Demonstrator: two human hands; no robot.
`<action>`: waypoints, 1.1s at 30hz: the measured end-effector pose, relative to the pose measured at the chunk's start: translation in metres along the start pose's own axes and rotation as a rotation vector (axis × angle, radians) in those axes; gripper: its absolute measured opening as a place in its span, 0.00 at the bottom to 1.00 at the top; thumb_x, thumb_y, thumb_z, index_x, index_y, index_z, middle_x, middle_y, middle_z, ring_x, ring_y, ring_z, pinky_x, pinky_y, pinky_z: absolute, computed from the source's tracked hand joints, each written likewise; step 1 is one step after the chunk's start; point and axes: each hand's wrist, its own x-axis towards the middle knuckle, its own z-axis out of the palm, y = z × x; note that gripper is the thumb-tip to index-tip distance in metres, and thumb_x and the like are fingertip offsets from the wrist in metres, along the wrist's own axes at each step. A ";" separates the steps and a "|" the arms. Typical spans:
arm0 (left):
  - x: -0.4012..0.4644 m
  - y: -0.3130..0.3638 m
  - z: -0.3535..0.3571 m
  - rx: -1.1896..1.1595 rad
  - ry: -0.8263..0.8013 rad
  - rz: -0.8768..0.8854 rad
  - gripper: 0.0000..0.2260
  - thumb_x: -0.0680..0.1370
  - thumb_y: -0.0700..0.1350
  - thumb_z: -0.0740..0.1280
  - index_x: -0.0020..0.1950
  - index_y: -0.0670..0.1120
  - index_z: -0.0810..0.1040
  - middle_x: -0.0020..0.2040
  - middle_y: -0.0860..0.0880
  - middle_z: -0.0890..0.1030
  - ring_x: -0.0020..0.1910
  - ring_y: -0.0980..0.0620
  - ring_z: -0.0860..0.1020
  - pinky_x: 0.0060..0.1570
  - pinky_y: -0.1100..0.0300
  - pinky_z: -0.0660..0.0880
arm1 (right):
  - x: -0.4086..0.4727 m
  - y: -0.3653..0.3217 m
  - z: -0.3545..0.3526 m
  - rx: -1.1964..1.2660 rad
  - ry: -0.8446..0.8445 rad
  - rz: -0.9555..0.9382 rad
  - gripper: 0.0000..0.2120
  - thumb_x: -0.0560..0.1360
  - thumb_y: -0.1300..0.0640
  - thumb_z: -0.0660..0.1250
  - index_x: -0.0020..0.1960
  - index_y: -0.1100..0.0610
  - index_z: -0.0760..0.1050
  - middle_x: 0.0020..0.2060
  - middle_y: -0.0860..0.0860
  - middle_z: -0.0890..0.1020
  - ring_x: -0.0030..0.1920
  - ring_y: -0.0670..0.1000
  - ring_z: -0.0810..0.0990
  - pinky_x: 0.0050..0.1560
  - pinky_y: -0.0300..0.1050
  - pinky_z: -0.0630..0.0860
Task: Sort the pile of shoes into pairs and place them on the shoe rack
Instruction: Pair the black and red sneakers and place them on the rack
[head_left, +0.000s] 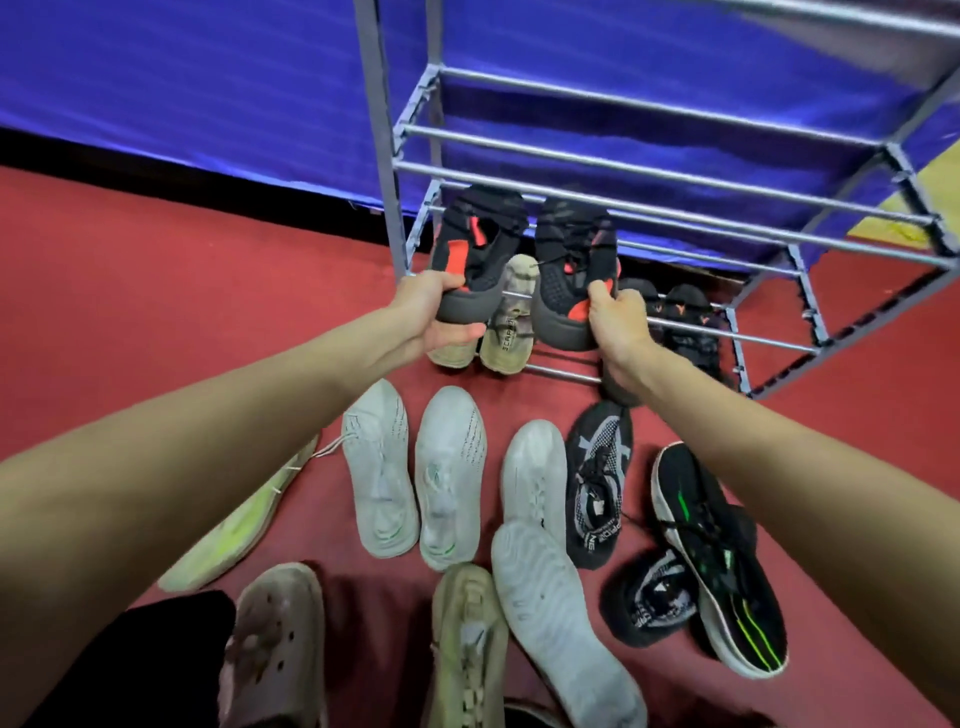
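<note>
The rack (670, 176) has bars with gaps between them, so I judge either black-and-red shoe could tip or drop a heel through if set down off the rails, and could bump the beige pair (506, 317) lying on the lowest bars below. Both arms reach out toward the rack's left end, the left hand (434, 317) clamped on the left shoe (478, 244) heel and the right hand (618, 322) on the right shoe (569, 260) heel, toes pointing into the rack
</note>
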 end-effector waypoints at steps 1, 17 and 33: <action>0.008 0.000 0.003 -0.020 0.011 -0.004 0.06 0.78 0.39 0.62 0.53 0.38 0.72 0.51 0.39 0.77 0.40 0.44 0.79 0.23 0.55 0.79 | 0.008 -0.002 0.005 -0.005 0.002 -0.006 0.19 0.77 0.60 0.57 0.28 0.55 0.67 0.24 0.47 0.75 0.28 0.45 0.71 0.33 0.39 0.70; 0.087 0.004 -0.015 -0.050 0.083 0.006 0.10 0.78 0.39 0.62 0.58 0.38 0.71 0.56 0.39 0.76 0.39 0.44 0.80 0.29 0.55 0.81 | 0.073 0.012 0.055 -0.014 -0.059 -0.022 0.18 0.78 0.61 0.55 0.30 0.55 0.66 0.24 0.49 0.72 0.19 0.40 0.70 0.27 0.35 0.68; 0.078 -0.009 -0.015 0.143 0.158 0.031 0.24 0.80 0.50 0.61 0.72 0.40 0.62 0.63 0.40 0.76 0.39 0.48 0.80 0.29 0.59 0.80 | 0.060 0.009 0.052 -0.113 -0.400 0.143 0.21 0.81 0.48 0.51 0.41 0.58 0.77 0.41 0.55 0.82 0.44 0.56 0.81 0.43 0.53 0.82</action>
